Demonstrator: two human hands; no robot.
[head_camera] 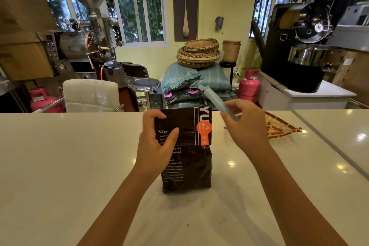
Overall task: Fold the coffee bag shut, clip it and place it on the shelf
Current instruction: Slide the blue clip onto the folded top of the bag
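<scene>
A dark brown coffee bag (191, 164) with white print and an orange seal stands upright on the white counter (60, 166), its top part folded down flat. My left hand (157, 142) grips the folded top at its left edge, thumb in front and fingers behind. To the right of the bag, my right hand (243, 126) holds a long pale blue bag clip (214, 99) tilted up to the left, just above the bag's top right corner. The clip is not touching the bag. No shelf is visible.
A woven red and tan fan (279, 126) lies on the counter behind my right hand. A second white counter (339, 132) adjoins on the right. Beyond are a white chair (91, 96), coffee roasters, sacks, stacked baskets and pink gas cylinders.
</scene>
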